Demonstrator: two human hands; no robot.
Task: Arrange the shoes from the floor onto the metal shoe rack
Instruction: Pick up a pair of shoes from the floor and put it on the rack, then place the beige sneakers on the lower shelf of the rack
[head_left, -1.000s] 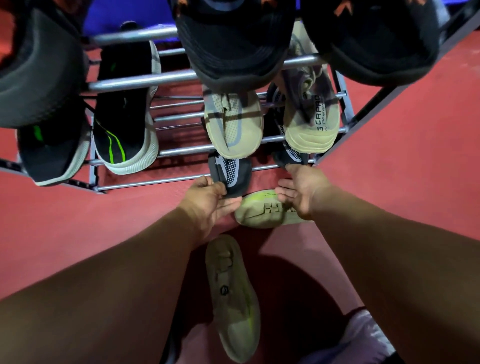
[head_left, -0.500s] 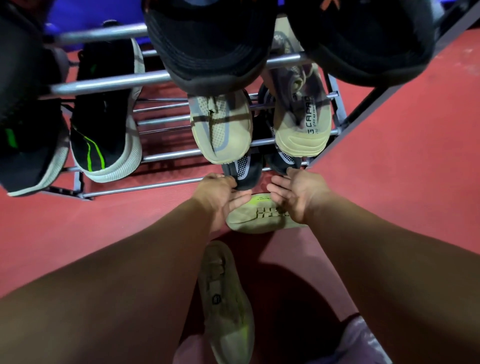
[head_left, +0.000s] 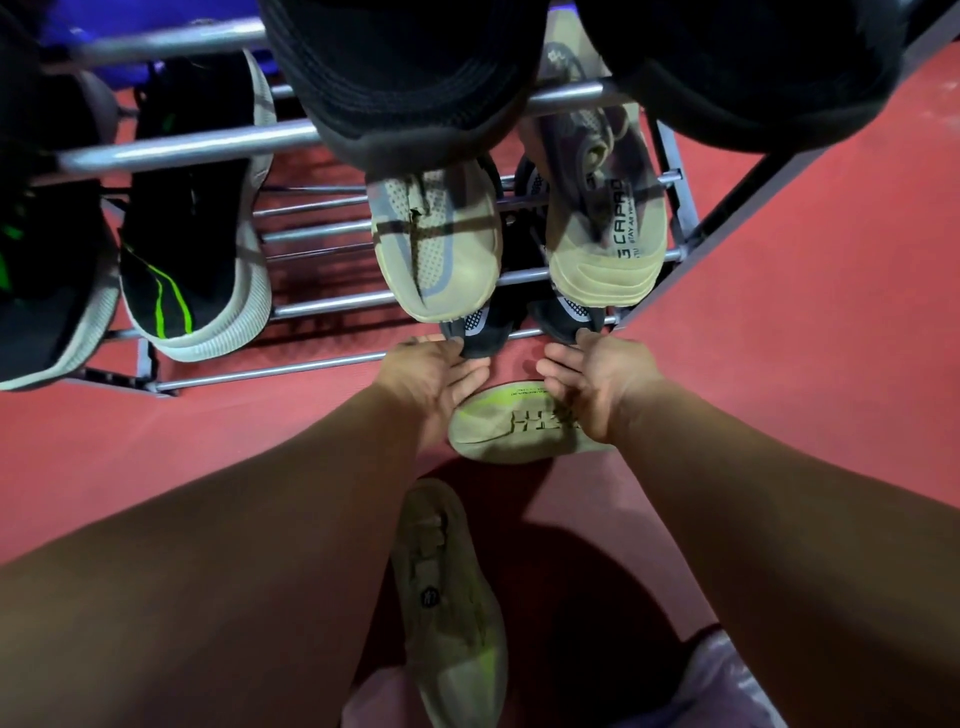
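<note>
You've slid the black mesh sneakers (head_left: 480, 332) deeper onto the metal shoe rack's (head_left: 171, 148) bottom rails, with your left hand (head_left: 431, 376) and right hand (head_left: 597, 387) nudging the toes, each grip loose and clasping nothing.

My feed is dim and bent at the edges; dark shadow on the red floor (head_left: 597, 561), sheen on the grey metal shoe rack (head_left: 171, 150)

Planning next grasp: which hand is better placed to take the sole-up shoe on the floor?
Right, probably. The right hand hangs over one end of the sole-up shoe. The left hand only reaches its other tip, with its fingers at a dark shoe on the rack.
</note>
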